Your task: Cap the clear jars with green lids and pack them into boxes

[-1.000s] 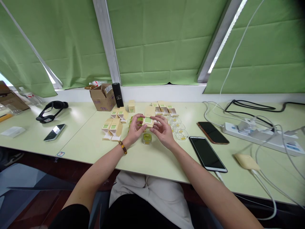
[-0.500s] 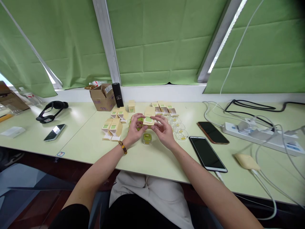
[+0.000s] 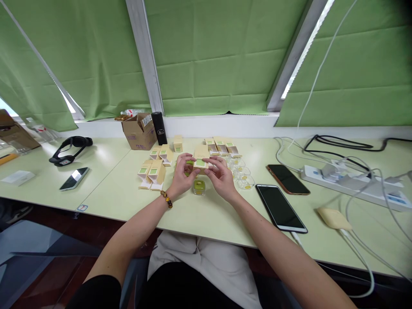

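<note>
Between both hands, just above the table, is a small cream cardboard box (image 3: 201, 152) with a green square on its near face. My left hand (image 3: 183, 177) grips its left side, fingers on top and thumb below. From the right, my right hand (image 3: 222, 177) holds it the same way. Right below the box, a small clear square jar (image 3: 199, 187) with green contents stands on the table. More green pieces (image 3: 189, 163) show partly behind my left fingers. Several clear plastic containers (image 3: 245, 182) with yellow marks lie beside my right hand.
Open cream boxes (image 3: 152, 174) stand left, others (image 3: 222, 146) behind right. At the back are a brown carton (image 3: 138, 135) and a black cylinder (image 3: 159, 128). Phones (image 3: 281, 208), a power strip (image 3: 354, 186) and cables lie right; a black headset (image 3: 69, 150) and another phone (image 3: 74, 179) left.
The cream box has tipped slightly between my fingers, its green face turning a little more toward me and downward. Both hands keep their grip and nearly the same place.
</note>
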